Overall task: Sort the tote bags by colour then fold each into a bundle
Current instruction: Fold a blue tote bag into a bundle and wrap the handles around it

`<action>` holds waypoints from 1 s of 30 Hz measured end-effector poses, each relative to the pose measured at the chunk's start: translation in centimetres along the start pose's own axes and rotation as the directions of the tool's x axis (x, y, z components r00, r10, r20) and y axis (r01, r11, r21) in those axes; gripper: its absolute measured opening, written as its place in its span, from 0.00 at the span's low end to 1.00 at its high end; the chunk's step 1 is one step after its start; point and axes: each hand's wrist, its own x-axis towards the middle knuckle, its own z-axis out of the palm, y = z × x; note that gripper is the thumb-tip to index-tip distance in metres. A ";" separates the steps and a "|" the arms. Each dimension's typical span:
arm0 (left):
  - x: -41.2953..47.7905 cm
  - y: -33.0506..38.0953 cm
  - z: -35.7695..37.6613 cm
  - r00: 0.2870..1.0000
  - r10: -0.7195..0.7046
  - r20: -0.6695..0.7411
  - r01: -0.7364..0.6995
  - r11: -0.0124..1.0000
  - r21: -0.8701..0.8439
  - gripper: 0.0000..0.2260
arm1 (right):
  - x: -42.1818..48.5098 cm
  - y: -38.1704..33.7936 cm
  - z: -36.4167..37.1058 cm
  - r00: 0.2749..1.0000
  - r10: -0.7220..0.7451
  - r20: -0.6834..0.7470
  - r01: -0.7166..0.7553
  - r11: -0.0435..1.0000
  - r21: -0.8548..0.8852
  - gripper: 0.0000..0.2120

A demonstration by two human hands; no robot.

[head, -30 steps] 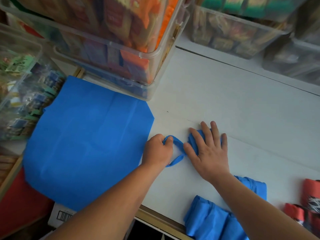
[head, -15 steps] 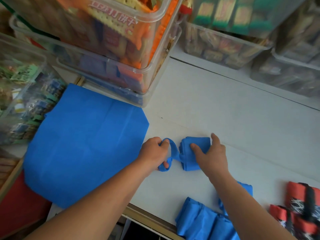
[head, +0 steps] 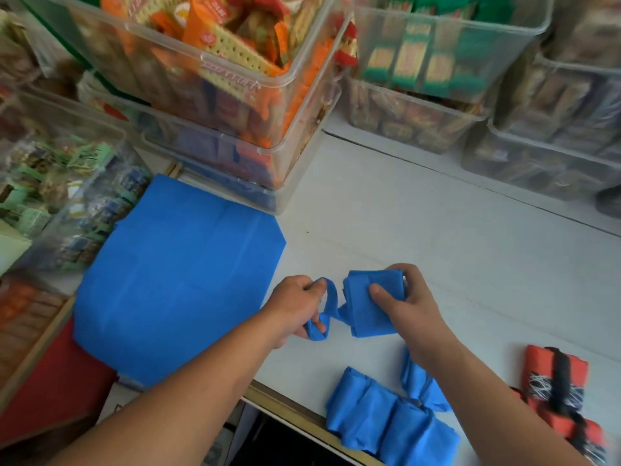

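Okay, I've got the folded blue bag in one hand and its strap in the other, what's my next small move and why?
Probably wind the strap round the folded blue bag to bind it. Your right hand pinches the bag, your left hand holds the strap loop free beside it, and the red bundle nearby already has a dark strap round it.

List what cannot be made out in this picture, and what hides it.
Head view only.
1. Blue strap loop: part vanishes inside the left hand.
2. Folded blue fabric bundle: far side covered by the right hand.
3. Finished blue bundles: one partly under the right forearm.
4. Red fabric bundles with black straps: blurred, cut by the right edge.
5. Flat blue tote bag: near corner behind the left forearm.
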 end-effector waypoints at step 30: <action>-21.4 4.6 7.5 0.805 0.538 0.250 -0.534 0.841 -0.090 0.18 | -16.8 -3.9 -8.0 0.803 -0.567 0.183 0.593 0.791 -0.148 0.16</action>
